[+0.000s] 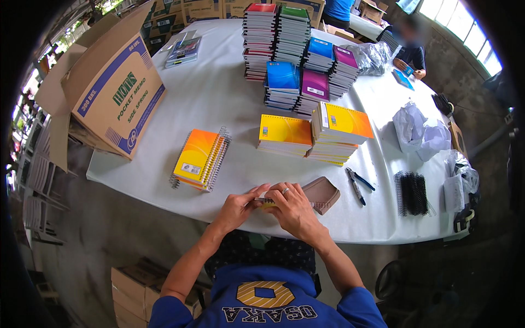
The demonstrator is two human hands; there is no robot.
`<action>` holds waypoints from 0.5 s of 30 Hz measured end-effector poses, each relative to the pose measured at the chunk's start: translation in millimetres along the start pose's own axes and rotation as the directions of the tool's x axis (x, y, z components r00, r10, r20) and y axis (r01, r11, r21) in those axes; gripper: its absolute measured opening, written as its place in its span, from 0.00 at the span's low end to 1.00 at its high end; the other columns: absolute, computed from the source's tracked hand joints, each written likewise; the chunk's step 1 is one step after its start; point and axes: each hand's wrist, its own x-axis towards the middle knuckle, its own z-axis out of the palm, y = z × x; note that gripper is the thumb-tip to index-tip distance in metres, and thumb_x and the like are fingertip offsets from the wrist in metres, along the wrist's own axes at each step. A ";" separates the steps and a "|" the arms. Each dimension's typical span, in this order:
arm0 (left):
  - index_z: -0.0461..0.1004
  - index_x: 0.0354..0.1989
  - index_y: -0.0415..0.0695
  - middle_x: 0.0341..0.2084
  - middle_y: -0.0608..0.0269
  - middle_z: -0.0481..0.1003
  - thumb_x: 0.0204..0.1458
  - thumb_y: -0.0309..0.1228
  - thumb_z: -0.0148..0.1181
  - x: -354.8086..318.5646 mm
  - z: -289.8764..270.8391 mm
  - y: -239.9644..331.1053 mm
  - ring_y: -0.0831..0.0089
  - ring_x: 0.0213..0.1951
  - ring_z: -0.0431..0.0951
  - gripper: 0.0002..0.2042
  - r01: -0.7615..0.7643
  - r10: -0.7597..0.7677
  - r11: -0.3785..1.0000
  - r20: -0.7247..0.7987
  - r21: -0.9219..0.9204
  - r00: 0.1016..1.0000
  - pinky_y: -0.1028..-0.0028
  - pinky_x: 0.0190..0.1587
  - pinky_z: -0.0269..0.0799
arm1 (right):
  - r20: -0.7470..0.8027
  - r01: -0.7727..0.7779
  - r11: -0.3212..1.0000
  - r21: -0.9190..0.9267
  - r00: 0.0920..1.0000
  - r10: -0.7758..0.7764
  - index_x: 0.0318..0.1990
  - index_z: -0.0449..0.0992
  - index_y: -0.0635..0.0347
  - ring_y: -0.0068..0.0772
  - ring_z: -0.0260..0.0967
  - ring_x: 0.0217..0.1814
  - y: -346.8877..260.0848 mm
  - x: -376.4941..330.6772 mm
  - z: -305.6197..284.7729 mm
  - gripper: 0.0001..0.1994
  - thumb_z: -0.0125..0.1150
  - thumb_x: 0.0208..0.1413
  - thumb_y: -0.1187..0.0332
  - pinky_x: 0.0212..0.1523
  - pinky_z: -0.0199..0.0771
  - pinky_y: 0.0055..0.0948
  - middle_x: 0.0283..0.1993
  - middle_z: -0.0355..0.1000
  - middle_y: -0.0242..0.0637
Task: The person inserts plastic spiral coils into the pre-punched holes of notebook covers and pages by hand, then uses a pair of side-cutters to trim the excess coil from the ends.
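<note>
Close to the table's front edge, my left hand (239, 209) and my right hand (294, 210) grip a small yellow notebook (268, 204) between them, mostly covered by my fingers. A spiral coil shows along its edge, and part of it sticks out past my right hand. Just beyond that hand lies a shallow brown tray (327, 192). To the left rests a stack of orange-yellow notebooks (198, 156) with spiral coils along their sides. Ahead of my hands are two piles of yellow notebooks, the left pile (284, 133) lower than the right pile (345, 123).
Pliers (356, 188) and black coils (413, 192) lie to the right on the white-covered table (219, 93). Tall stacks of coloured notebooks (283, 76) stand farther back. An open cardboard box (117, 95) is at the left. Another person (411, 54) sits at the far right, handling blue notebooks.
</note>
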 end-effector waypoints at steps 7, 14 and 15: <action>0.67 0.64 0.48 0.60 0.55 0.70 0.53 0.15 0.57 0.9 0.2 1.9 0.59 0.57 0.75 0.28 0.049 -0.046 0.996 0.047 -0.068 0.998 0.68 0.53 0.77 | 0.016 0.061 0.992 -0.109 0.998 -0.060 0.44 0.73 0.61 0.44 0.68 0.50 10.7 -7.4 14.4 0.13 0.57 0.48 0.76 0.55 0.63 0.42 0.44 0.71 0.42; 0.71 0.61 0.43 0.57 0.56 0.74 0.49 0.13 0.62 0.4 1.5 16.8 0.69 0.58 0.75 0.28 0.068 -0.068 0.997 0.024 -0.027 0.997 0.71 0.60 0.72 | 0.068 -0.305 0.941 0.148 0.952 0.298 0.49 0.73 0.61 0.50 0.71 0.50 31.7 -17.9 -30.7 0.16 0.55 0.51 0.80 0.53 0.68 0.43 0.48 0.74 0.44; 0.71 0.61 0.45 0.57 0.57 0.74 0.49 0.16 0.63 2.0 2.1 7.6 0.66 0.59 0.74 0.28 -0.029 0.029 1.000 0.055 0.004 0.998 0.71 0.60 0.72 | -0.034 -0.352 0.918 0.184 0.931 0.364 0.48 0.72 0.61 0.52 0.71 0.47 44.7 -23.8 -45.3 0.17 0.54 0.50 0.83 0.49 0.71 0.43 0.46 0.74 0.47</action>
